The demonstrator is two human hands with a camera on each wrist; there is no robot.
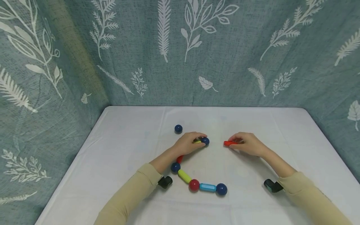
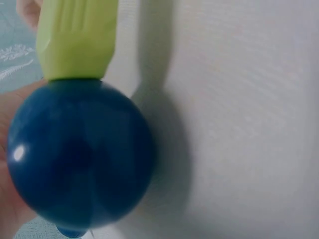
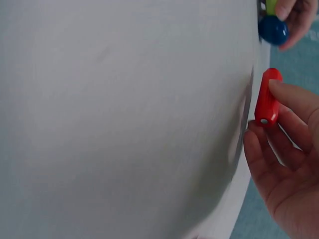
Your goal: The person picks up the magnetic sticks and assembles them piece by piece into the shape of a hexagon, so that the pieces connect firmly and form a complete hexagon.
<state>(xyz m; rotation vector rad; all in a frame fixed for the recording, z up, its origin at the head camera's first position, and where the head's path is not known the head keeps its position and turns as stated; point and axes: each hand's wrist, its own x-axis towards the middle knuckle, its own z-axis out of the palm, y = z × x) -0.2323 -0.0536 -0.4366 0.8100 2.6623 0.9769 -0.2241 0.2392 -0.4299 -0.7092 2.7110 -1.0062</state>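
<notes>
My left hand (image 1: 189, 142) grips a lime-green rod (image 1: 198, 142), with a dark blue ball (image 1: 205, 141) at the rod's right end. Below that wrist a toy chain curves across the cloth: a red rod (image 1: 180, 158), a blue ball (image 1: 175, 167), a lime rod (image 1: 184, 176), a red ball (image 1: 194, 185), a light blue rod (image 1: 207, 187) and a blue ball (image 1: 221, 189). The forearm hides where the red rod leads. To the right, my right hand (image 1: 248, 144) pinches a loose red rod (image 3: 268, 97) between thumb and fingers; its end shows a small silvery disc.
One more blue ball (image 1: 178, 129) lies apart, behind the left hand. A white cloth (image 1: 135, 131) covers the table, and a teal leaf-print curtain (image 1: 174, 84) hangs at its back and left. Dark wrist cameras (image 1: 165, 182) sit under both forearms.
</notes>
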